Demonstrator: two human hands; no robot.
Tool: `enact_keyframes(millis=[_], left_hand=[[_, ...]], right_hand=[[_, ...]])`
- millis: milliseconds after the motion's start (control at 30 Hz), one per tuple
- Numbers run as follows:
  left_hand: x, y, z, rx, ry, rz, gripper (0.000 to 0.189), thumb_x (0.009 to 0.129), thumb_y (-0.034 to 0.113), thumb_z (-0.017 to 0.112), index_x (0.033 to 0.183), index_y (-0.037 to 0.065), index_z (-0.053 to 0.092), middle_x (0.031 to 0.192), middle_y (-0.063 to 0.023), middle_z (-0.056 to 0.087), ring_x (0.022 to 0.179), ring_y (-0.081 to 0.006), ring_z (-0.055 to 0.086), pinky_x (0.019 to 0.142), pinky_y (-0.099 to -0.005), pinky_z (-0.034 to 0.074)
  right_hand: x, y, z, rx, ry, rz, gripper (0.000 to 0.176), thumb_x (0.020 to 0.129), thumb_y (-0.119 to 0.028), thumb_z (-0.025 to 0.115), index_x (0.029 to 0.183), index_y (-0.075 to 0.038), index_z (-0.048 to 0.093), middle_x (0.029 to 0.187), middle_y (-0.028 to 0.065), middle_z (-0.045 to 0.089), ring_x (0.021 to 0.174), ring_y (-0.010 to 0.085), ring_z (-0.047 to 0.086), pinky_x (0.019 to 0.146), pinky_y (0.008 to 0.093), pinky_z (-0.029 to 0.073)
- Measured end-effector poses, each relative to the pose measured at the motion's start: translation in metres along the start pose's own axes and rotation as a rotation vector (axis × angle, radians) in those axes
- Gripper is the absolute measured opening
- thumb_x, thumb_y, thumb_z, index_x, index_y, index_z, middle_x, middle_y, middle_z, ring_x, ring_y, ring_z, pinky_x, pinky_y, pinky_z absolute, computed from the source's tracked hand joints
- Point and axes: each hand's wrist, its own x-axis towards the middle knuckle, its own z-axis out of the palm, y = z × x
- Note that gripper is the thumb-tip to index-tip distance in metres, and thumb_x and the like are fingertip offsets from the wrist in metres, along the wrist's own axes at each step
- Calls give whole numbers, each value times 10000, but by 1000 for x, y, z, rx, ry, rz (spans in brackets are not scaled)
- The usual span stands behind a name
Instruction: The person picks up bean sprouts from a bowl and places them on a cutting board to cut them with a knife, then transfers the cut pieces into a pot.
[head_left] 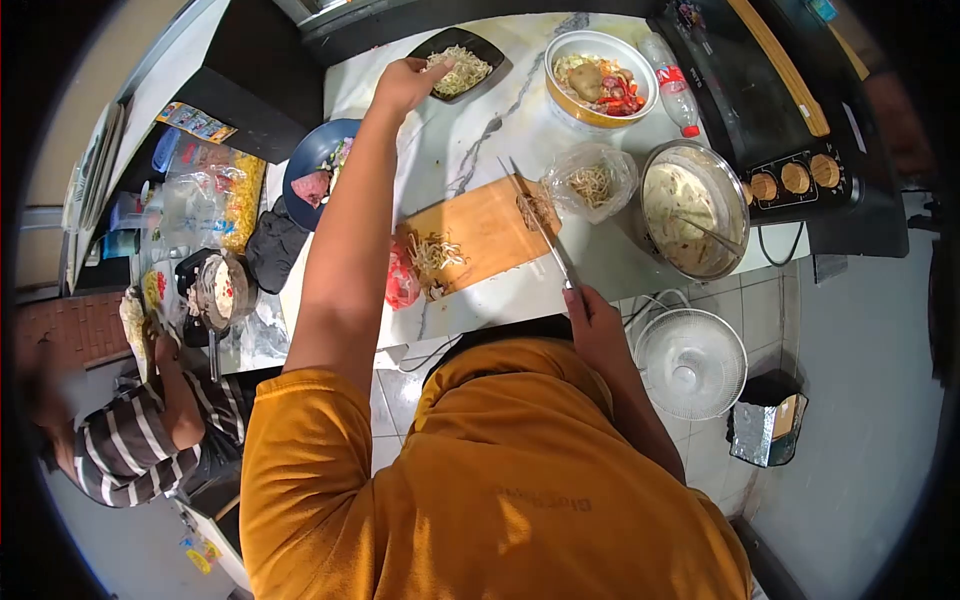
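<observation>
My left hand [405, 85] reaches to the black square dish [493, 47] at the back of the counter. Its fingers are bunched against the bean sprouts [462, 70] heaped there, so their tips are partly hidden. In my right hand [592, 315], low over the counter's front edge, is the handle of a knife [545, 230]. Its blade points away across the right end of the wooden cutting board [480, 220]. Loose sprouts [435, 253] lie on the board's left part, and a small brown clump [536, 212] sits by the blade.
Right of the board are a plastic bag of sprouts [590, 185] and a steel bowl of batter [690, 205]. Behind stand a vegetable bowl [602, 85] and a bottle [670, 85]. A blue plate [310, 145] is left of my forearm. Another person [150, 430] works at far left.
</observation>
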Motion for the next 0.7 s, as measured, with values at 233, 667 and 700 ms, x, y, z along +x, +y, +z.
enact_keyframes(millis=[233,667,700], left_hand=[[-133,-27,-47,-141,-281,144,273,910,253,719,1032,10,699,898,-34,680,818,-112,580,772,-278,480],[-237,-32,-44,449,-289,191,233,786,218,753,871,4,713,821,-144,690,753,-308,664,664,-387,496],[-236,-34,-42,357,-316,116,225,787,240,747,855,27,716,830,-132,694,793,-310,660,713,-406,469]], right_hand=[[10,9,6,45,-17,-91,353,1021,-319,515,1014,22,605,675,153,553,596,254,486,620,361,439],[33,-12,16,-41,-132,-230,295,1011,-257,536,886,9,547,675,216,543,596,382,517,587,415,425],[33,-11,16,-19,-125,-247,283,1016,-240,532,884,10,546,650,140,485,601,251,443,575,366,398]])
